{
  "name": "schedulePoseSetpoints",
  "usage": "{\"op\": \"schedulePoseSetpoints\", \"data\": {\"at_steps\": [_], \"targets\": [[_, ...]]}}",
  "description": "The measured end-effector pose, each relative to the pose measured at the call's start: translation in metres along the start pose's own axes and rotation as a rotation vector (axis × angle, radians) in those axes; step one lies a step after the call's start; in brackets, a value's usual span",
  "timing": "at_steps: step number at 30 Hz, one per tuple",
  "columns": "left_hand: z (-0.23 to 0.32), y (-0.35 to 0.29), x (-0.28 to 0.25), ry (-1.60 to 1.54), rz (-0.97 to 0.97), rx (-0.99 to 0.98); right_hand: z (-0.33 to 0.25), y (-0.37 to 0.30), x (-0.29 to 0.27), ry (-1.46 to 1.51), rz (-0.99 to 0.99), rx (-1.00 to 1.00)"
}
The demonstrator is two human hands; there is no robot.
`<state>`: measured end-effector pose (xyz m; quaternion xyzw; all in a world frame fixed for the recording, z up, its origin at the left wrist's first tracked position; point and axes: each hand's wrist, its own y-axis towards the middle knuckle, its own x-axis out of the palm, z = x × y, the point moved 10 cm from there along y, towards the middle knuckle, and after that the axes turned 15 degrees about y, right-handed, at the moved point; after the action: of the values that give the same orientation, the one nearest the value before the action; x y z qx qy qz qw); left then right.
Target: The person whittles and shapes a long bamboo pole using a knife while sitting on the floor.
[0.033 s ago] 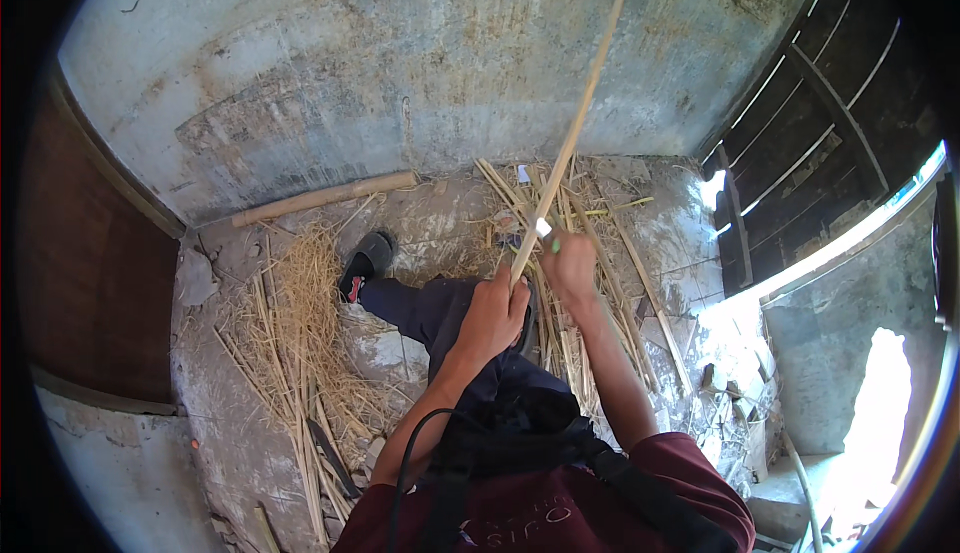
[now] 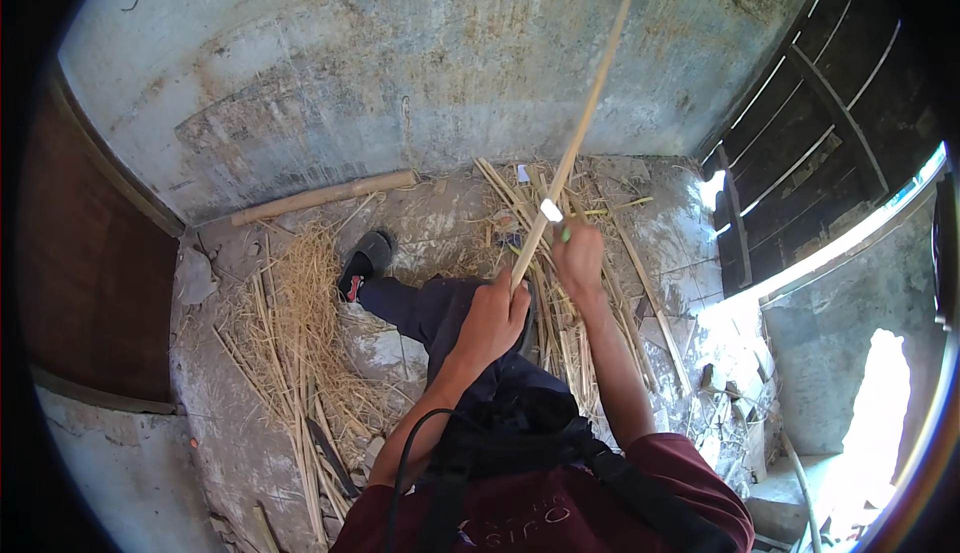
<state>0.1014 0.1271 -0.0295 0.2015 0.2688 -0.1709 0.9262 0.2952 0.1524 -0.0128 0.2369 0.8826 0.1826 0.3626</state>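
Observation:
A long pale split bamboo strip [image 2: 585, 118] slants up and away from me, its far end in front of the wall. My left hand [image 2: 493, 315] is closed around its near end, thumb along the strip. In my right hand [image 2: 578, 261], fingers wrapped round, is a small knife; a bit of its green handle [image 2: 566, 236] shows. The bright, glaring blade [image 2: 550, 211] lies against the strip, a little beyond my left hand. Most of the handle is hidden by my fingers.
Curly shavings [image 2: 310, 283] and thin strips heap on the floor at left. More split strips [image 2: 655, 303] lie at right. A bamboo pole [image 2: 325, 199] rests along the stained wall [image 2: 420, 63]. My shoe [image 2: 368, 258] stands between the heaps. Rubble [image 2: 735, 388] lies far right.
My right hand has shifted slightly up and to the right, and the blade now sits a bit farther up the strip. The strip's far end has tipped slightly right. My left hand holds its place.

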Motion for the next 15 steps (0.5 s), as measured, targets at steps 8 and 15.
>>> {"op": "schedulePoseSetpoints", "data": {"at_steps": [8,15], "targets": [[0.0,0.001,-0.007,-0.097,-0.038,-0.009,-0.025,0.008,-0.009,0.007,-0.091,-0.117],[-0.008,0.002,-0.005,-0.088,-0.055,-0.011,-0.05,-0.028,0.016,0.067,-0.213,-0.125]]}}
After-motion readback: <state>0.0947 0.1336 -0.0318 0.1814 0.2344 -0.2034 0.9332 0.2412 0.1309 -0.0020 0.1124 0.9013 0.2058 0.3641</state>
